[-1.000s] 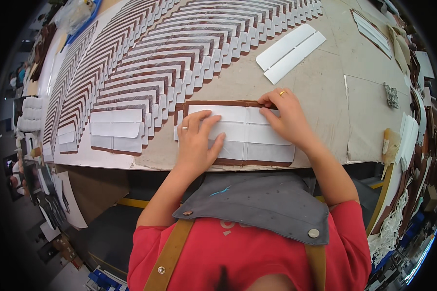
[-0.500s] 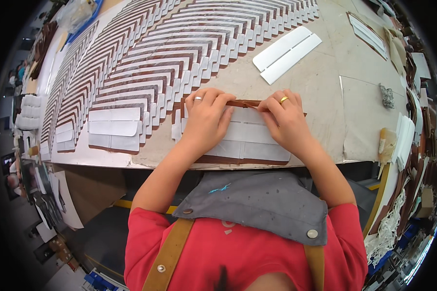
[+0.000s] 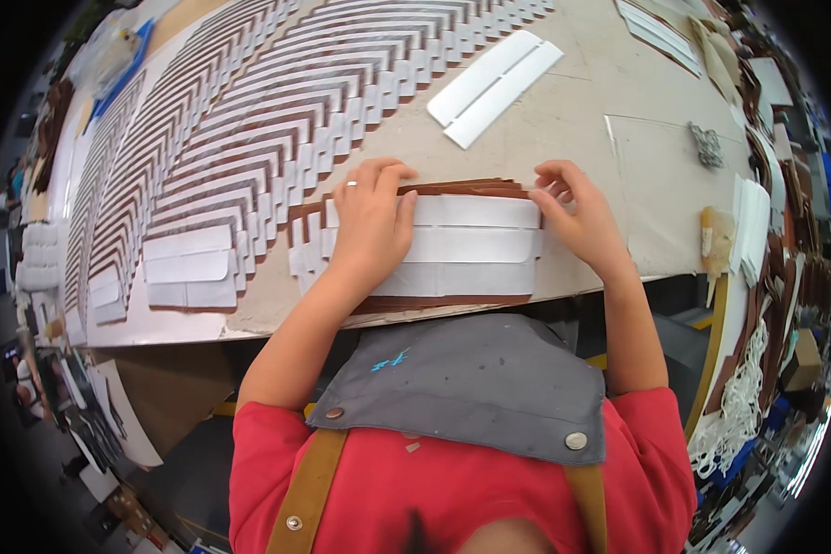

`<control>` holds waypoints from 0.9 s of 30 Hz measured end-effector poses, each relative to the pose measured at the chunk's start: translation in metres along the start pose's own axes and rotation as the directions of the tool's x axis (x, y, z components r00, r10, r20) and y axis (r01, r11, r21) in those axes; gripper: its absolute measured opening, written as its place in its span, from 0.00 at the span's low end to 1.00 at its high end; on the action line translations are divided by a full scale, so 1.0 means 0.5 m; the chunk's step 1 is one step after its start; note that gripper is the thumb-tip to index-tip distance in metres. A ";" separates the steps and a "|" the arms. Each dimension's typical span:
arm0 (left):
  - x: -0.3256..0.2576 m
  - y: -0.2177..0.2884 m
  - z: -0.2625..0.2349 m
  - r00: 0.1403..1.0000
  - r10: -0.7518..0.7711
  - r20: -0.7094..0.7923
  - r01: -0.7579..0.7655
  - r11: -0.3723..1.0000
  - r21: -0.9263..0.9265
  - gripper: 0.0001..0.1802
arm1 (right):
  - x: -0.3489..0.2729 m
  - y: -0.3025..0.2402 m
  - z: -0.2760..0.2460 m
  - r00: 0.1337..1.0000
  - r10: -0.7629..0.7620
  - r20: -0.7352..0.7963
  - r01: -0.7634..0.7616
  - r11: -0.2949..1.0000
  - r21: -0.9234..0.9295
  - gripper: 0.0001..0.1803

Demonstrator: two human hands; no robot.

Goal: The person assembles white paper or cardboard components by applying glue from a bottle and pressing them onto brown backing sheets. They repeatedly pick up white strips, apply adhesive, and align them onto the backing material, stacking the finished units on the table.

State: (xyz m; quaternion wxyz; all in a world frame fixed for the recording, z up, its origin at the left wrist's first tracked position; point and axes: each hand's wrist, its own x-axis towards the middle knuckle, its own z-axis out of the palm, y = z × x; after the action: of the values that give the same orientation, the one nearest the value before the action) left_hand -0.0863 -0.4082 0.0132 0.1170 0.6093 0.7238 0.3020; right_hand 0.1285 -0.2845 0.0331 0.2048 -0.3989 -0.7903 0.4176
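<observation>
Hands (image 3: 371, 222) on flat white strips (image 3: 475, 245)

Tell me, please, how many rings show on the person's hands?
1: a ring on a finger of the left hand. The right hand shows none now, though its curled fingers may hide one.

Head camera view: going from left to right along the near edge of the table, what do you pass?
Small stack of white and brown pieces → left hand → white strips on the brown stack → right hand → yellowish brush-like thing → pile of white sheets.
</observation>
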 end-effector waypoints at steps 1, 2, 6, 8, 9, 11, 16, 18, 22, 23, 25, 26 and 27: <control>0.002 0.014 0.003 0.997 0.055 -0.047 -0.052 0.996 0.078 0.15 | -0.014 0.018 -0.011 0.998 -0.032 -0.055 0.030 0.998 -0.047 0.10; 0.001 0.028 0.008 0.989 0.112 -0.091 -0.097 0.983 0.158 0.18 | -0.030 0.035 -0.021 0.992 -0.068 -0.106 0.058 0.994 -0.095 0.09; -0.020 0.093 0.047 0.906 0.345 0.247 -0.386 0.911 0.145 0.27 | -0.099 0.048 0.003 0.972 -0.201 -0.122 0.186 0.975 -0.124 0.12; -0.031 0.109 0.073 0.857 0.403 0.321 -0.443 0.894 0.062 0.29 | -0.110 0.050 0.022 0.949 -0.304 -0.084 0.273 0.925 -0.264 0.15; -0.034 0.107 0.079 0.864 0.376 0.336 -0.423 0.903 0.076 0.30 | -0.113 0.049 0.028 0.934 -0.352 -0.057 0.315 0.889 -0.331 0.17; -0.038 0.102 0.089 0.874 0.319 0.367 -0.379 0.919 0.104 0.31 | -0.115 0.048 0.033 0.944 -0.327 -0.039 0.293 0.887 -0.358 0.23; -0.036 0.103 0.085 0.873 0.314 0.372 -0.377 0.920 0.108 0.32 | -0.110 0.050 0.032 0.947 -0.321 0.022 0.299 0.853 -0.428 0.28; -0.035 0.100 0.085 0.872 0.320 0.371 -0.377 0.922 0.090 0.32 | -0.109 0.047 0.031 0.950 -0.311 0.033 0.290 0.839 -0.461 0.28; -0.039 0.092 0.082 0.874 0.320 0.366 -0.359 0.932 0.043 0.34 | -0.109 0.040 0.034 0.959 -0.274 0.069 0.271 0.824 -0.497 0.29; -0.040 0.089 0.081 0.876 0.316 0.365 -0.350 0.936 0.030 0.34 | -0.109 0.040 0.034 0.959 -0.275 0.074 0.274 0.819 -0.504 0.29; -0.045 0.085 0.079 0.885 0.296 0.360 -0.334 0.942 0.045 0.36 | -0.111 0.041 0.030 0.959 -0.271 0.086 0.275 0.805 -0.526 0.30; -0.049 0.083 0.075 0.894 0.275 0.354 -0.315 0.947 0.060 0.36 | -0.111 0.040 0.030 0.961 -0.256 0.101 0.270 0.804 -0.531 0.31; -0.054 0.078 0.069 0.903 0.254 0.347 -0.297 0.952 0.075 0.36 | -0.108 0.035 0.032 0.960 -0.256 0.116 0.277 0.792 -0.544 0.31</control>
State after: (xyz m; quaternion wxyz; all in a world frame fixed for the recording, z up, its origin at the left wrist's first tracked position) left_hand -0.0297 -0.4210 0.0033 0.1555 0.7539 0.6175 0.1618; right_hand 0.1580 -0.3300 0.0101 0.1224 -0.3180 -0.9290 0.1444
